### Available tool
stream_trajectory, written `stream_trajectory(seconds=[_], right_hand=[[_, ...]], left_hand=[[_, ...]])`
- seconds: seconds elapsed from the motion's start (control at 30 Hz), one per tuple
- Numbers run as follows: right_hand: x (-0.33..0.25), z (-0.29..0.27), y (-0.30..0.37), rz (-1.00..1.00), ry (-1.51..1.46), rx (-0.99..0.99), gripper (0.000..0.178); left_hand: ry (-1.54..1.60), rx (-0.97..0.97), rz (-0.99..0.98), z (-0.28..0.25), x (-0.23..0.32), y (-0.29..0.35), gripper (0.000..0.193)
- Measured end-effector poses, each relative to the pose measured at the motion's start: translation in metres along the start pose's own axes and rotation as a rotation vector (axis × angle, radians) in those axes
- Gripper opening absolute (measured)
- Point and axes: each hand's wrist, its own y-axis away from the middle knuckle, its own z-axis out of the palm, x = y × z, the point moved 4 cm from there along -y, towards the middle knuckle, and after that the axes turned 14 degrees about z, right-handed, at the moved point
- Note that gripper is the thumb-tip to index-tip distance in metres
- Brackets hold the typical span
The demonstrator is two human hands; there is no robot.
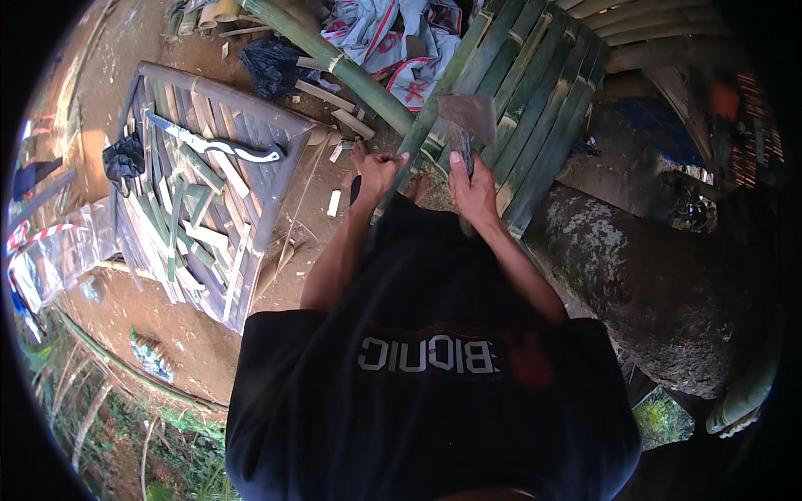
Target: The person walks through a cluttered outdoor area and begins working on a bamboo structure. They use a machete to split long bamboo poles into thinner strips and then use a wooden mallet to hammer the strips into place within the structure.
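My right hand [474,190] is closed round the dark handle of a hatchet [468,119], its broad, flat, rust-coloured blade pointing away from me. The blade is over a row of long green split bamboo slats [535,108] that runs away to the upper right. To the left, my left hand [381,177] has its fingers curled at the outermost bamboo slat [451,88], near that slat's close end. The undersides of those fingers are hidden. Bare feet show just beyond and between my hands.
At left, a low slatted bamboo platform [276,117] bears cut bamboo pieces [200,200], a saw [217,144] and a black plastic bag [124,159]. A thick bamboo pole [334,63] slants ahead beside a grey sheet [393,42]. A large boulder [635,284] stands close on my right.
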Motion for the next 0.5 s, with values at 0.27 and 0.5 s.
stream_trajectory(seconds=[0.27,0.5], right_hand=[[0.005,0.005,-0.010,-0.003,0.110,-0.019,0.044],[0.008,0.009,-0.007,0.008,0.293,-0.022,0.050]], left_hand=[[-0.074,-0.008,-0.008,-0.003,0.001,0.002,0.039],[0.076,-0.122,-0.104,-0.006,0.019,0.002,0.041]])
